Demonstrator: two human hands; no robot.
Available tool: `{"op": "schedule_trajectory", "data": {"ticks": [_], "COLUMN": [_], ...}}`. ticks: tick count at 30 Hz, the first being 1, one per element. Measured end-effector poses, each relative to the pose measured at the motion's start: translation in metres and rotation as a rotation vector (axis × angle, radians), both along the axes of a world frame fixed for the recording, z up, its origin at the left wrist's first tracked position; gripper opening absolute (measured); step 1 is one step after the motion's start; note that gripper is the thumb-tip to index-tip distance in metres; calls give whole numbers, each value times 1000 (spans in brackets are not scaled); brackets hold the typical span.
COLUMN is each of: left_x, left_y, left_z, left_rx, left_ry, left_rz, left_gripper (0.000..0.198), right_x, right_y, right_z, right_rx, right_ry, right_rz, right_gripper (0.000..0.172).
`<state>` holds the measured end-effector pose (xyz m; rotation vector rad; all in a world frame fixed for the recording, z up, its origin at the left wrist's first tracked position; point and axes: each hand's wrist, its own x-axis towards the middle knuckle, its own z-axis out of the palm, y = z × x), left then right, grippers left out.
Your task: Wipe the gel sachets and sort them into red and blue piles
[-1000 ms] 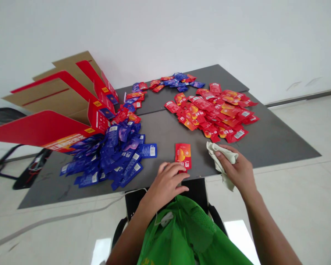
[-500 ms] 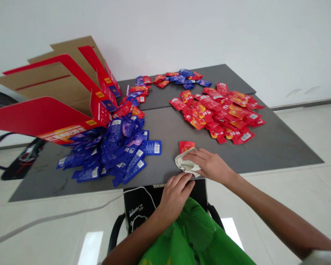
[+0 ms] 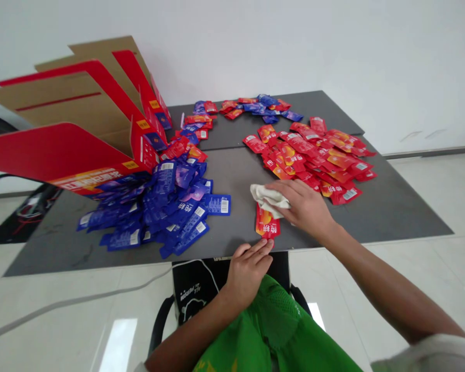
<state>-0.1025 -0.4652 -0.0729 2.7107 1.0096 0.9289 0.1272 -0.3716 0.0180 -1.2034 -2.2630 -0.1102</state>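
Right hand (image 3: 305,206): fingers close together and laid flat, bearing down on a wadded pale cloth (image 3: 266,195); thumb hidden. Cloth sits on the far end of a single red sachet (image 3: 267,226). Left hand (image 3: 250,262): fingers straight and side by side, gripping nothing, tips at the table's front edge and at or just short of the sachet's near end. Sachet lies flat on the grey table (image 3: 391,212), near its front edge, between the two hands. Its long axis runs from the person away, the far end leaning slightly left, printed face up. Likely light, thin, slick and pliable, apt to skate under rubbing; best pinned at the near end or pinched by a sealed edge. Outward: blue sachet heap (image 3: 166,206) to the left beside an open carton (image 3: 62,150), red sachet heap (image 3: 321,155) far right, green bag (image 3: 271,330) in the lap.
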Motion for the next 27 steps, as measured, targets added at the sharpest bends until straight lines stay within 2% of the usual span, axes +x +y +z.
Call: {"op": "schedule_trajectory", "data": {"ticks": [3, 6, 9, 11, 14, 16, 19, 21, 24, 27], "left_x": [0, 0, 0, 1, 2, 2, 3, 2, 2, 1], "left_y": [0, 1, 2, 2, 2, 2, 1, 1, 0, 0], "left_z": [0, 2, 2, 2, 2, 2, 2, 1, 1, 1], "left_rx": [-27, -43, -59, -64, -68, -71, -83, -90, -91, -102], "left_ry": [-3, -20, -15, -7, 4, 6, 15, 17, 0, 1], "left_rz": [8, 4, -11, -10, -2, 2, 1, -1, 7, 10], "left_gripper": [23, 24, 27, 28, 28, 28, 26, 25, 23, 22], "right_x": [-6, -8, -6, -3, 0, 2, 2, 0, -5, -7], "right_y": [-36, -41, -11, 17, 46, 47, 19, -9, -45, -54], "right_z": [-10, -28, -38, -38, -27, -16, -1, 1, -10, -29], "right_rx": [-96, -153, -149, -132, -117, -82, -12, -34, -147, -225], "right_ry": [-104, -120, -120, -133, -139, -95, 20, 9, -86, -88], "right_rz": [180, 197, 99, 13, -70, -106, -108, -17, 120, 123], "right_gripper": [42, 37, 40, 38, 34, 36, 40, 42, 44, 43]}}
